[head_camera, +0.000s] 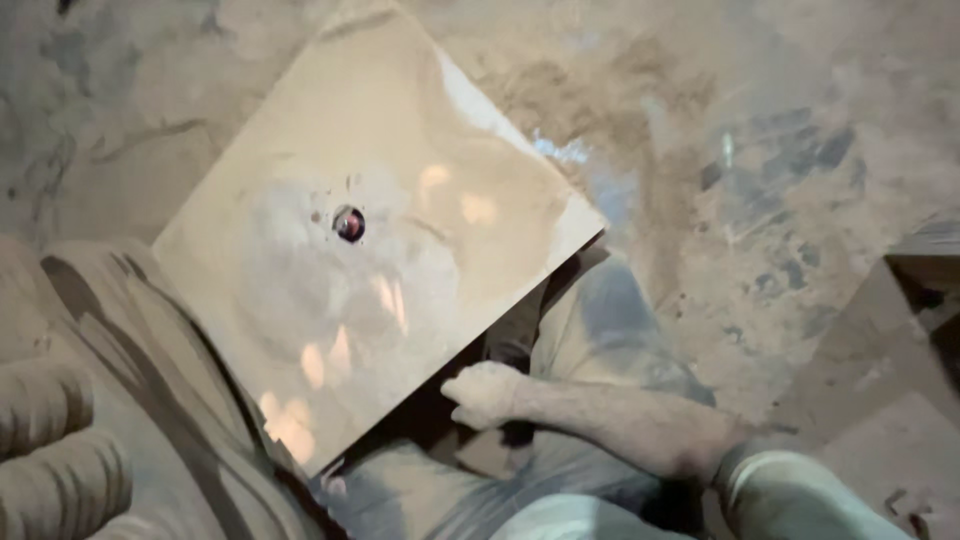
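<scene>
Where dust lies thick, far and right: bare grey concrete floor (800, 200), scuffed and streaked with sand-coloured powder. In the middle, tilted corner-up over the lap: large square beige ceramic tile (400, 170), glossy under a film of pale dust, far corner out of the frame. Beneath and to the near right of it: dusty grey trouser legs (600, 310). At the near left: ribbed, dust-caked folds (45, 450), perhaps a sleeve, too close to tell. Just under the tile's near-right edge: right hand (485, 392), fingers (462, 385) curled in a loose fist against the underside; impossible to tell whether gripping or only propping. Left hand nowhere to be made out. Left of the tile's centre: small round drilled hole (349, 224), dark and reddish inside, ringed by smeared dust. Judging from that: one hole apparently through, rest of the face uncut, edges whole.
</scene>
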